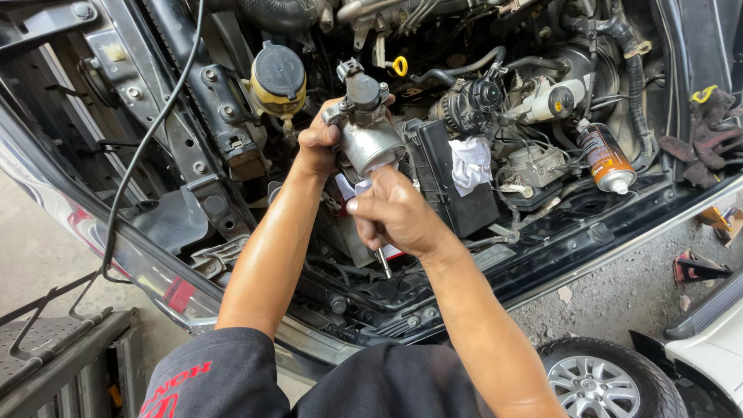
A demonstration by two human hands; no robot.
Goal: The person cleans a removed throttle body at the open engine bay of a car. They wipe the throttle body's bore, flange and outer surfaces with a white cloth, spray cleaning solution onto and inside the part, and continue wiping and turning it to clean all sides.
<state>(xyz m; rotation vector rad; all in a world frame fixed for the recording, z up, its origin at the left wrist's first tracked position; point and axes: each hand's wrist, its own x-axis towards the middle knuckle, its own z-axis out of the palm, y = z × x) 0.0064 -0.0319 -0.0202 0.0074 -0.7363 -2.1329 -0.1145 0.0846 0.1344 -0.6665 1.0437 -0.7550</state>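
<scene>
Over an open car engine bay, my left hand (319,143) grips a silver metal engine part (370,138) with a black cap on top. My right hand (396,213) is closed around a thin metal tool (383,262) and a scrap of white cloth (357,186), pressed against the lower end of the part. The tool's shaft sticks out below my fist. What the tool's tip touches is hidden by my fingers.
A spray can (606,159) lies on the bay's right edge. A white rag (470,164) rests on a black box (457,182). A yellow fluid reservoir (277,81) sits at upper left, gloves (708,135) at far right. A wheel (600,383) is on the ground.
</scene>
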